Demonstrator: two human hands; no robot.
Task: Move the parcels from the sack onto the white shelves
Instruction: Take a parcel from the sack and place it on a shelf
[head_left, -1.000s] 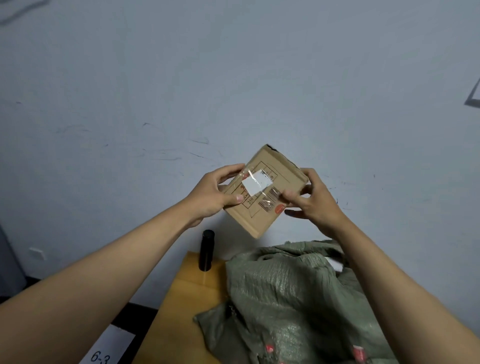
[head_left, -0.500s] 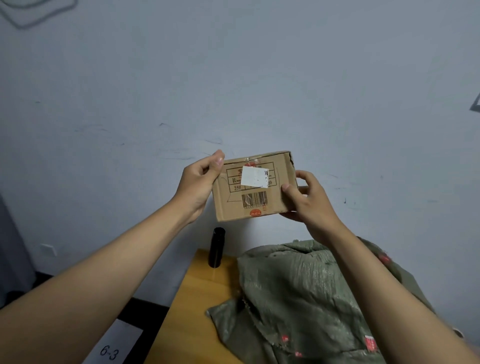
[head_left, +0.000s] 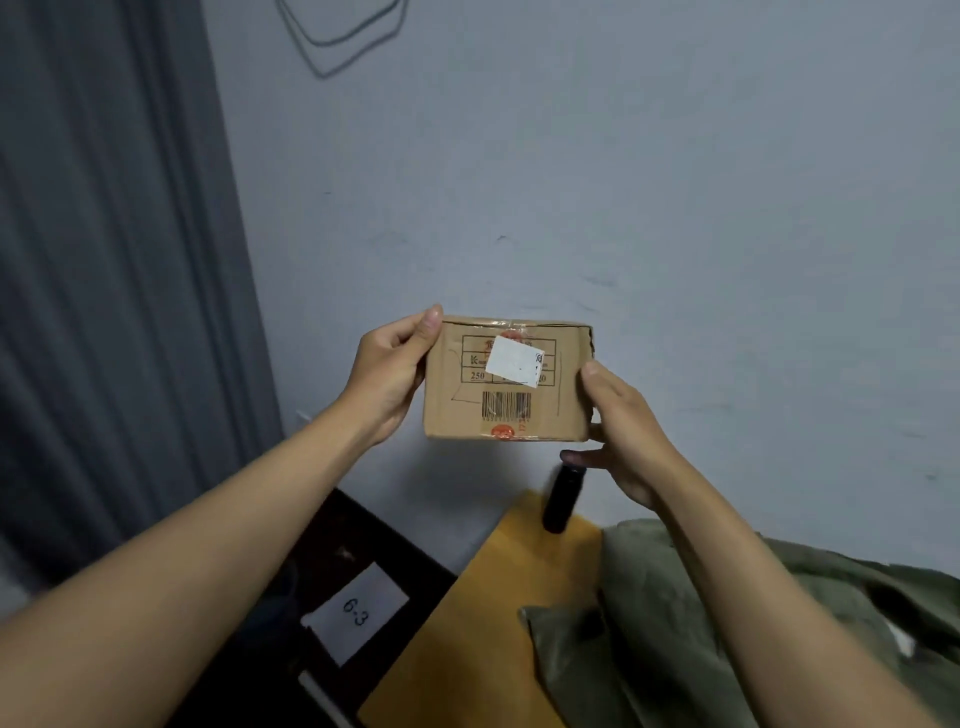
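Observation:
A small brown cardboard parcel with a white label and a barcode is held up in front of the pale wall, its printed face toward me. My left hand grips its left edge, thumb on the top corner. My right hand holds its right edge, thumb on the front and fingers behind and under it. The green woven sack lies crumpled on the wooden table at the lower right, below my right forearm. No white shelves are in view.
A black cylinder stands at the table's far corner by the wall. A grey curtain hangs at the left. A white sheet marked 6-3 lies on the dark floor left of the table.
The parcel has been turned from tilted to level, with its label facing me. The view has swung left, so the curtain has come into sight and the sack sits further right.

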